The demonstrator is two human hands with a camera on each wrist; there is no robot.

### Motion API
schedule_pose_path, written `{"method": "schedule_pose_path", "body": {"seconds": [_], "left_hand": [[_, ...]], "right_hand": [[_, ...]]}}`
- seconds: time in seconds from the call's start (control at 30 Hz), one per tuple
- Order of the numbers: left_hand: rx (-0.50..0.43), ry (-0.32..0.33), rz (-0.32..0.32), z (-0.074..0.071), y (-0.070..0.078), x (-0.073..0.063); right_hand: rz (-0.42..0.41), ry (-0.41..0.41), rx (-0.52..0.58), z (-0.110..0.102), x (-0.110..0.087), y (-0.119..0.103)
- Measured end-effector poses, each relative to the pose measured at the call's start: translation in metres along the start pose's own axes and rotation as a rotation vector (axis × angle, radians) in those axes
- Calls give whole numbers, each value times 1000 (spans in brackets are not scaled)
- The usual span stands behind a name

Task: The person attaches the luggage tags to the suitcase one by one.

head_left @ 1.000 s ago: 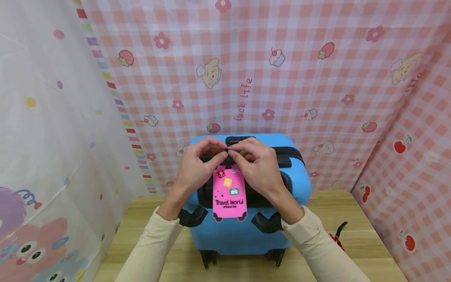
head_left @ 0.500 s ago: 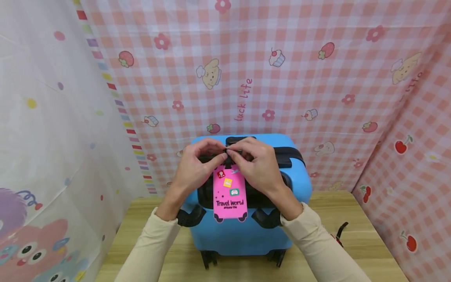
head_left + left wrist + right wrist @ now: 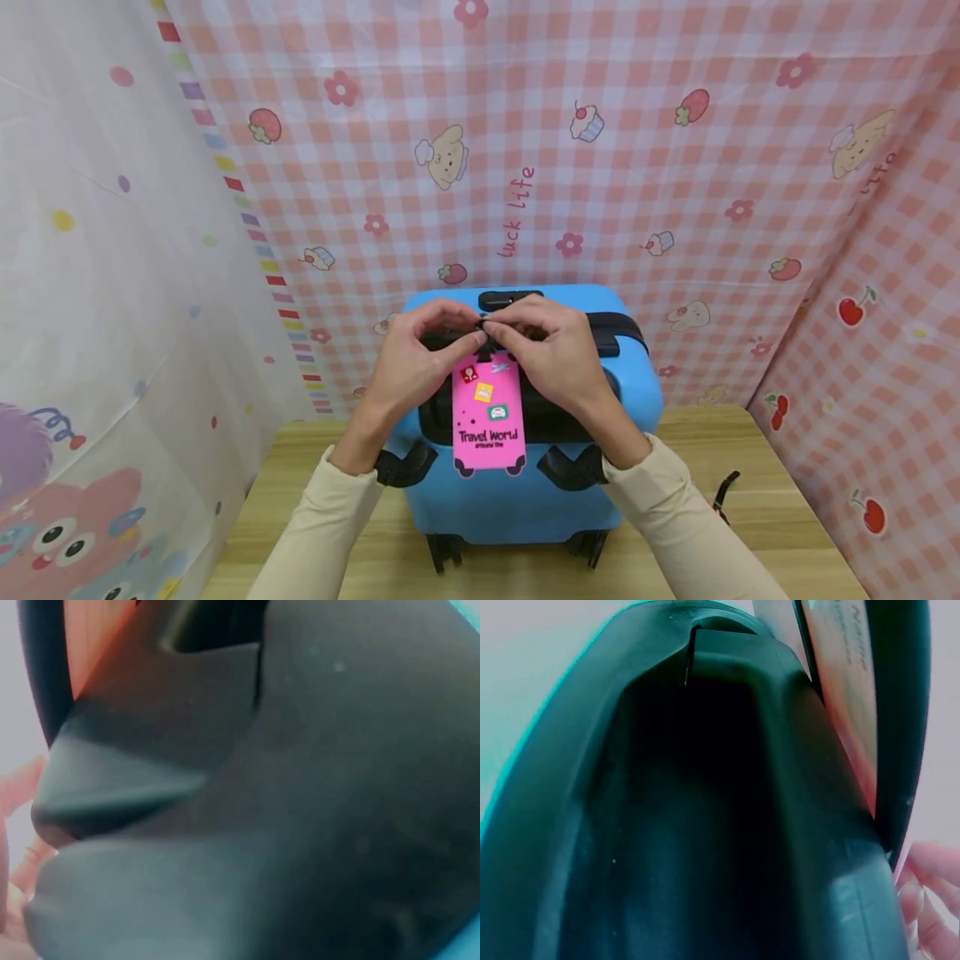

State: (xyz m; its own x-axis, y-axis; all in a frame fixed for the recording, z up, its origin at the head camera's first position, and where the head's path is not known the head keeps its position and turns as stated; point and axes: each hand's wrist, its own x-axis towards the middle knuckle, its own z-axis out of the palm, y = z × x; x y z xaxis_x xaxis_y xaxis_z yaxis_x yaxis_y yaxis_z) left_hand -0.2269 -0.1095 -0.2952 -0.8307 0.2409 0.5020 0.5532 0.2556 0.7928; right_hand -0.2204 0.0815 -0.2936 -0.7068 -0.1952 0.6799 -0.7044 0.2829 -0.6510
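Observation:
A pink luggage tag lettered "Travel World" hangs in front of a blue suitcase that stands on its wheels. Above the tag, my left hand and right hand meet, thumb and fingertips pinching the tag's black strap. The fingers hide much of the strap, and how its ends lie cannot be made out. The suitcase's black handle fills most of the left wrist view, with some fingers at the edge. In the right wrist view, the tag's back shows beside the handle.
The suitcase rests on a wood-grain tabletop. To the right, partly behind my sleeve, lies a small item with a black strap. Pink checked cloth hangs behind, and a white patterned curtain hangs on the left.
Both hands keep pinching the strap at nearly the same spot. The tag hangs very slightly lower, and the fingers have shifted a little.

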Motion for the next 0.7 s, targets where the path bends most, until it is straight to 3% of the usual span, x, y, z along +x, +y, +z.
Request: {"method": "schedule_pose_path", "body": {"seconds": [0.7], "left_hand": [[18,10,-60,1,1,-1]], "right_hand": [[-30,-20,69,-1,-1,1]]}}
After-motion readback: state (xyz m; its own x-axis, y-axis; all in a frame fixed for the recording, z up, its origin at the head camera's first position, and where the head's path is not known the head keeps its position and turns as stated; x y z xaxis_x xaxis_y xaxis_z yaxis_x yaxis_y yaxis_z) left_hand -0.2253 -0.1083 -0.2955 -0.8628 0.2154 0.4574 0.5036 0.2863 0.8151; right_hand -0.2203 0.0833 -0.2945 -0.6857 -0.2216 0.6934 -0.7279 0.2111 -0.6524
